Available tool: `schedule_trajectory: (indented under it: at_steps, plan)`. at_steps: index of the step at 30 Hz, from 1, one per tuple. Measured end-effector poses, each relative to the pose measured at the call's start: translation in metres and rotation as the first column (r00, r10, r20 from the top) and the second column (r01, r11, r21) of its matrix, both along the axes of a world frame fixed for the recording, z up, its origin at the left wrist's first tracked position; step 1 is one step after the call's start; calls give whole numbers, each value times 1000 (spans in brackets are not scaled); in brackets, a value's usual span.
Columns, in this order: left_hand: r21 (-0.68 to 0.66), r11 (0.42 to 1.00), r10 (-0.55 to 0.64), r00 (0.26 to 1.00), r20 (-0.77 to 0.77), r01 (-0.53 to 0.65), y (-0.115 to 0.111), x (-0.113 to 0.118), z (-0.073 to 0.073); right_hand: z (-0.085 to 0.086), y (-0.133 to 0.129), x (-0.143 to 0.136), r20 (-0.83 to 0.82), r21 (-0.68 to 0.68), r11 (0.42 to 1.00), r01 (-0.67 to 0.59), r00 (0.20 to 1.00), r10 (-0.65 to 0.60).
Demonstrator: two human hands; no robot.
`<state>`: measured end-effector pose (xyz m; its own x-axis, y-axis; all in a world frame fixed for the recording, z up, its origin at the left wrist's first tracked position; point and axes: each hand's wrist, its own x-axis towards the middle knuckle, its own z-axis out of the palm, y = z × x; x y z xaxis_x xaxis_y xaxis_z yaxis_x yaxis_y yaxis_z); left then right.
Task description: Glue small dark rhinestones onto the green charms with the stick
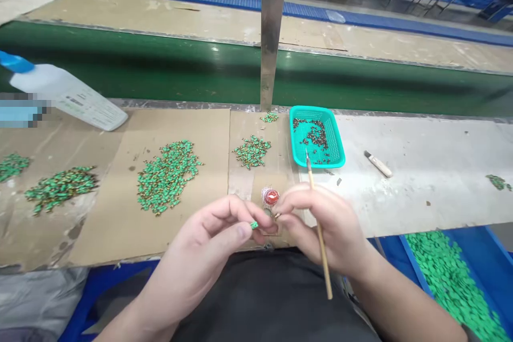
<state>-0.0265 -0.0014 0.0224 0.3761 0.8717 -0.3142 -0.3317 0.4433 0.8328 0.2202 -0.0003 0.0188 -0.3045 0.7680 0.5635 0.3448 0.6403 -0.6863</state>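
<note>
Green and small, the piece (254, 225) shows rectangular; left hand's (224, 235) grip pinches it narrowly.

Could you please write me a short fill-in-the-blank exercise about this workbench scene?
1. The left hand holds a small piece whose colour is ____.
2. The slim wooden tool is held in the person's ____ hand.
3. The dark pieces lie ____ the turquoise basket.
4. The whitish bottle has a ____ cap.

Missing words, in order: green; right; inside; blue.
</note>
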Motion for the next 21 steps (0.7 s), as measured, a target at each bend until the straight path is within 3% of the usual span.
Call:
schedule_trajectory:
  at_steps: [5,21]
  plan:
    - [-2,1000,-26,999,36,26,-2,5,5,-6,-10,-19,-69,41,999,14,998,-11]
    - [3,1000,-21,1000,-11,21,-5,3,2,-8,-8,-20,-75,70,996,-52,995,58]
